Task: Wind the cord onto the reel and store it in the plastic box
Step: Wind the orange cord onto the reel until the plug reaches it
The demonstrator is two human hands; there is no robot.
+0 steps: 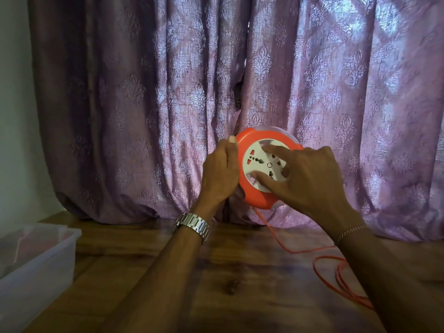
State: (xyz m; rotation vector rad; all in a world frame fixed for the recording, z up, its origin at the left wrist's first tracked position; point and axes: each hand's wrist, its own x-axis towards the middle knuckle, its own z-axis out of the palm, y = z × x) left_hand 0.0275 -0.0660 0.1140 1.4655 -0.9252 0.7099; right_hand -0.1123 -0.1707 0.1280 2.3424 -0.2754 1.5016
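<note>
An orange cord reel (249,193) with a white socket face is held upright above the wooden table, in front of the curtain. My left hand (219,174) grips its left rim, thumb on top. My right hand (310,179) lies across the socket face with the fingers spread on the white disc. An orange cord (286,246) hangs from the reel's underside and runs over the table into loose loops at the right, partly hidden by my right forearm. The clear plastic box (48,258) stands at the table's left edge, without a lid on it.
A purple patterned curtain (144,104) hangs right behind the reel down to the wooden table (216,284). A pale wall is at the far left, behind the box.
</note>
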